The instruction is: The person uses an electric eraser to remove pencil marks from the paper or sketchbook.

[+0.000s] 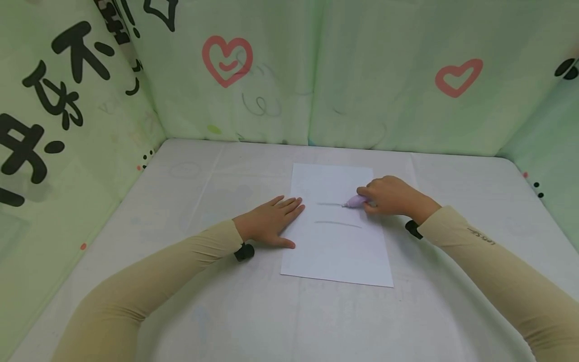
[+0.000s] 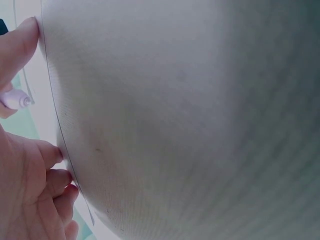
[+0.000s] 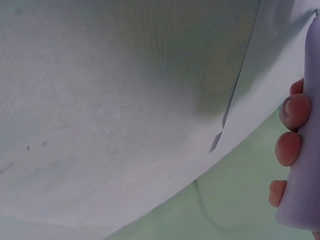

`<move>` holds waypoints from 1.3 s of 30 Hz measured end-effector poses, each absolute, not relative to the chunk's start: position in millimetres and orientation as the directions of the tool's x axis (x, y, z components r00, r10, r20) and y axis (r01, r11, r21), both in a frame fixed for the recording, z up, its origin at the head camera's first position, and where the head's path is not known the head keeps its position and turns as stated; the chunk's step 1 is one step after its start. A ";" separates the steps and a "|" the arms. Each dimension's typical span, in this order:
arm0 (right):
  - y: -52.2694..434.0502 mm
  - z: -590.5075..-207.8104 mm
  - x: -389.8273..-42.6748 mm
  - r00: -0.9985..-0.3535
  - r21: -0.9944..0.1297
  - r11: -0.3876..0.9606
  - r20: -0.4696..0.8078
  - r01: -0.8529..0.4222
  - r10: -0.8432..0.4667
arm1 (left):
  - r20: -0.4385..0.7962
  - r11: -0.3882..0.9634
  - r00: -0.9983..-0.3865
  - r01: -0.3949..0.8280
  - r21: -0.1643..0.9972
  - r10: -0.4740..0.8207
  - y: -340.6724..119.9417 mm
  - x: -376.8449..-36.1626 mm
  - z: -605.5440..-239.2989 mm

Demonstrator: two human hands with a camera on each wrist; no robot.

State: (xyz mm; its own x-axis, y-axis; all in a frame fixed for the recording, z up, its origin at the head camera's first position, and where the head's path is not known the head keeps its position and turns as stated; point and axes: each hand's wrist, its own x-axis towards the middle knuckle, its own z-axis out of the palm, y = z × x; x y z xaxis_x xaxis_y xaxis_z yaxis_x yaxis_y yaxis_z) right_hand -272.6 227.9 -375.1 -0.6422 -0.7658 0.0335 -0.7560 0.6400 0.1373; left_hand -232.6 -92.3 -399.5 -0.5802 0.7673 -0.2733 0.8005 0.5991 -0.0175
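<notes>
A white sheet of paper (image 1: 336, 241) lies in the middle of the table, with two grey lines drawn across it, an upper line (image 1: 329, 204) and a lower line (image 1: 338, 223). My left hand (image 1: 271, 221) rests flat on the sheet's left edge, fingers straight. My right hand (image 1: 391, 197) grips a pale purple marker (image 1: 356, 202) whose tip touches the right end of the upper line. In the right wrist view, fingers (image 3: 292, 112) curl round the marker's barrel (image 3: 305, 160). In the left wrist view, the marker's tip (image 2: 19, 101) shows beyond my left fingers (image 2: 47, 180).
A white cloth (image 1: 217, 311) covers the table. Green fabric walls (image 1: 362, 75) printed with red hearts and black characters close in the left, back and right sides. A black wrist camera (image 1: 244, 251) sits at each cuff.
</notes>
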 end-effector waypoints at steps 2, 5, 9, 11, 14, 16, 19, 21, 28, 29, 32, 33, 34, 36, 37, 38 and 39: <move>228.1 -375.8 -273.0 -0.642 0.151 0.640 0.040 -0.753 -0.765 | -0.282 0.602 -0.581 0.798 -0.017 0.763 -92.0 -232.4 -399.4; 228.5 -376.1 -273.3 -0.644 0.156 0.642 0.042 -0.751 -0.764 | -0.289 0.605 -0.583 0.796 -0.015 0.760 -91.5 -232.0 -399.0; 227.6 -374.9 -272.8 -0.644 0.151 0.642 0.044 -0.752 -0.764 | -0.290 0.607 -0.583 0.795 -0.008 0.759 -91.2 -231.7 -398.1; 227.0 -374.7 -273.1 -0.646 0.154 0.644 0.043 -0.750 -0.762 | -0.293 0.607 -0.582 0.795 -0.009 0.758 -91.1 -232.1 -398.2; 226.6 -374.1 -273.3 -0.646 0.154 0.643 0.035 -0.750 -0.763 | -0.299 0.611 -0.585 0.792 -0.011 0.754 -90.7 -232.7 -399.2; 226.2 -373.6 -273.2 -0.644 0.153 0.641 0.035 -0.752 -0.764 | -0.299 0.611 -0.586 0.792 -0.015 0.753 -90.8 -232.8 -399.7; 226.3 -373.3 -273.2 -0.641 0.156 0.638 0.039 -0.754 -0.767 | -0.301 0.610 -0.588 0.792 -0.023 0.751 -90.6 -232.9 -399.6; 225.9 -373.1 -272.9 -0.637 0.151 0.635 0.037 -0.758 -0.770 | -0.302 0.607 -0.585 0.794 -0.025 0.753 -90.6 -233.0 -399.3; 226.3 -375.6 -274.4 -0.614 0.135 0.621 0.091 -0.772 -0.784 | -0.300 0.607 -0.581 0.794 -0.008 0.757 -90.9 -231.7 -396.1; 226.6 -376.1 -274.7 -0.600 0.139 0.610 0.109 -0.780 -0.793 | -0.296 0.607 -0.580 0.795 -0.001 0.759 -91.1 -231.6 -395.9; 226.5 -376.0 -274.4 -0.582 0.121 0.593 0.115 -0.796 -0.805 | -0.293 0.609 -0.581 0.793 0.005 0.759 -91.4 -231.1 -395.3; 226.5 -376.1 -274.6 -0.583 0.121 0.593 0.113 -0.796 -0.805 | -0.293 0.610 -0.582 0.793 0.005 0.759 -91.5 -231.0 -395.1; 226.1 -375.9 -274.4 -0.584 0.129 0.595 0.112 -0.794 -0.804 | -0.294 0.611 -0.583 0.792 0.004 0.757 -91.5 -230.9 -394.9; 225.7 -375.8 -274.6 -0.605 0.133 0.613 0.099 -0.779 -0.790 | -0.295 0.613 -0.584 0.790 0.005 0.756 -91.2 -231.0 -394.6; 225.6 -375.7 -274.8 -0.614 0.137 0.621 0.092 -0.772 -0.784 | -0.298 0.614 -0.585 0.789 0.003 0.754 -91.0 -231.0 -394.6; 225.3 -375.7 -275.0 -0.622 0.142 0.627 0.082 -0.766 -0.779 | -0.299 0.615 -0.586 0.789 0.002 0.753 -90.8 -231.2 -394.8; 224.8 -375.2 -274.9 -0.627 0.143 0.630 0.070 -0.764 -0.776 | -0.301 0.615 -0.586 0.789 0.002 0.752 -90.7 -231.5 -395.2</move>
State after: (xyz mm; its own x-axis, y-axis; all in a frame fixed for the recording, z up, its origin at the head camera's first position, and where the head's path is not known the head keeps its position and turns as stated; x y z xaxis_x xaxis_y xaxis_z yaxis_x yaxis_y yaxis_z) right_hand -274.9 224.8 -375.2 -0.6267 -0.7761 0.0698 -0.7637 0.6295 0.1429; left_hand -231.5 -90.7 -395.2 -0.5859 0.7523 -0.3012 0.7886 0.6148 0.0015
